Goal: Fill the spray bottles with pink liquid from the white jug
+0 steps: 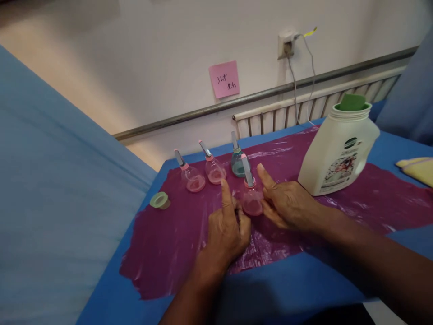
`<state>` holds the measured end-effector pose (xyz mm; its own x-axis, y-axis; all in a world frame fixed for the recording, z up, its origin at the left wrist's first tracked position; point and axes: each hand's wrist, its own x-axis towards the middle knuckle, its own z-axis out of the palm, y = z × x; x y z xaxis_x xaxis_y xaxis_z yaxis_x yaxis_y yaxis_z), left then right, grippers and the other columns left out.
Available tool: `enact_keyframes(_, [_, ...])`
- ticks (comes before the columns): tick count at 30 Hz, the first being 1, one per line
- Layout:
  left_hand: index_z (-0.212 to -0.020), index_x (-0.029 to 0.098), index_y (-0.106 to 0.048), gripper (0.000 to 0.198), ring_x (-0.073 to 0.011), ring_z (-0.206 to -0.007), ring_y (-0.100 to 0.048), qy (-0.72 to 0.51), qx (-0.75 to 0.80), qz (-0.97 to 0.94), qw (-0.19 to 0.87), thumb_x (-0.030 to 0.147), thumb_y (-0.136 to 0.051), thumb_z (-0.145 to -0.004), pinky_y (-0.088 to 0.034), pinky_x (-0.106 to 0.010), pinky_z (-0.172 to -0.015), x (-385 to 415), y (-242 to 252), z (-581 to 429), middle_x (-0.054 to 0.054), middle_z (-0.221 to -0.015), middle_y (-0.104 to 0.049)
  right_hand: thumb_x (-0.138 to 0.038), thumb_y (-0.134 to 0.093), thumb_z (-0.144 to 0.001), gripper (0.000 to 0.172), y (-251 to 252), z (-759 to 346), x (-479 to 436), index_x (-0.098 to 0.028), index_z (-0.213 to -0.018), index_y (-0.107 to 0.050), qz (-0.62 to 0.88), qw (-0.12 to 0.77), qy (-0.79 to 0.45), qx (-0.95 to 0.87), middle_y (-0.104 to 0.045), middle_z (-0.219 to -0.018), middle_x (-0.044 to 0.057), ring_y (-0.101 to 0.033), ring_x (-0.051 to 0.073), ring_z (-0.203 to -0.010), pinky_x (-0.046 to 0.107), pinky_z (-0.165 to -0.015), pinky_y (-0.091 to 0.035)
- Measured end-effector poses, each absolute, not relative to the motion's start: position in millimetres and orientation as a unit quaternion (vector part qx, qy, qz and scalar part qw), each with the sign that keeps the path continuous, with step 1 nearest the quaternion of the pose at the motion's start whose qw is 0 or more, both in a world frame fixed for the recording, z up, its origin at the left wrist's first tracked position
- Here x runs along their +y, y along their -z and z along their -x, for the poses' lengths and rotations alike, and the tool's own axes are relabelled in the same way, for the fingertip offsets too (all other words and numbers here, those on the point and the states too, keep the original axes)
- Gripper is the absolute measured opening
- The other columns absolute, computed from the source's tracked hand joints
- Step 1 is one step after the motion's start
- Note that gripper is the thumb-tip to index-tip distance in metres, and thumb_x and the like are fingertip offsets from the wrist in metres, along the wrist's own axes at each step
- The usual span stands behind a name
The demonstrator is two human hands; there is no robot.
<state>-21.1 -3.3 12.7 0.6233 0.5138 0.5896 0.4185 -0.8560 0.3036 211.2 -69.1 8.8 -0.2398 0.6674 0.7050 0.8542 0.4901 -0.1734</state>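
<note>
In the middle of the frame the pink cup [252,202] stands on the purple sheet [169,243] of the worktop, held between both hands. The left hand [226,230] presses curled fingers on its left side, index finger raised. The right hand [287,205] grips its right side. A white bottle [338,149] stands near, at right.
</note>
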Motion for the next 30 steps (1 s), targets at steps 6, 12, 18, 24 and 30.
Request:
enact_keyframes(6, [-0.186,0.021,0.019,0.106,-0.0166,-0.065,-0.063,-0.343,0.255,-0.901,0.076,0.011,-0.051,-0.107,-0.050,-0.029,-0.064,-1.1,-10.3,21.7,0.002,-0.090,-0.070,-0.019,-0.051,-0.110,0.102,-8.4,-212.1,-66.7,-0.017,-0.188,0.015,0.491,0.386,0.134,-0.769,-0.078,-0.081,0.001,-0.068,0.024,-0.060,0.038,-0.054,-0.051])
enact_keyframes(12, [-0.184,0.025,-0.024,0.084,-0.0192,-0.075,-0.074,-0.340,0.234,-0.907,0.083,0.016,-0.059,-0.109,-0.061,-0.033,-0.072,1.6,-8.0,21.7,-0.004,-0.103,-0.080,-0.023,-0.066,-0.111,0.067,-10.7,-219.6,-68.3,-0.027,-0.175,-0.049,0.480,0.432,0.170,-0.744,-0.080,-0.084,0.000,-0.073,0.023,-0.068,0.039,-0.067,-0.055])
enact_keyframes(18, [-0.114,0.024,-0.069,0.009,-0.0207,-0.091,-0.077,-0.377,0.195,-0.900,0.099,0.017,-0.065,-0.110,-0.062,-0.032,-0.081,6.2,-13.8,18.1,-0.006,-0.101,-0.078,-0.033,-0.066,-0.113,0.016,-10.0,-228.4,-61.0,-0.027,-0.115,-0.080,0.535,0.441,0.149,-0.705,-0.079,-0.089,0.006,-0.072,0.025,-0.079,0.042,-0.075,-0.057])
enact_keyframes(24, [-0.105,0.024,-0.070,0.009,-0.0192,-0.094,-0.074,-0.423,0.221,-0.866,0.153,0.023,-0.066,-0.113,-0.060,-0.031,-0.085,4.9,-17.8,19.2,-0.004,-0.101,-0.075,-0.046,-0.078,-0.104,0.072,5.3,-215.2,-51.3,-0.028,-0.169,-0.054,0.543,0.472,-0.070,-0.691,-0.072,-0.161,0.017,-0.072,0.039,-0.145,0.062,-0.117,-0.061])
enact_keyframes(30, [-0.147,0.028,-0.069,0.039,-0.0264,-0.121,-0.078,-0.401,0.365,-0.785,0.301,0.038,-0.075,-0.110,-0.066,-0.043,-0.104,3.1,-32.9,23.6,-0.012,-0.141,-0.078,-0.041,-0.083,-0.095,0.095,18.0,-201.4,-42.1,-0.021,-0.178,-0.043,0.579,0.450,-0.216,-0.644,-0.059,-0.174,0.025,-0.064,0.043,-0.157,0.067,-0.126,-0.055])
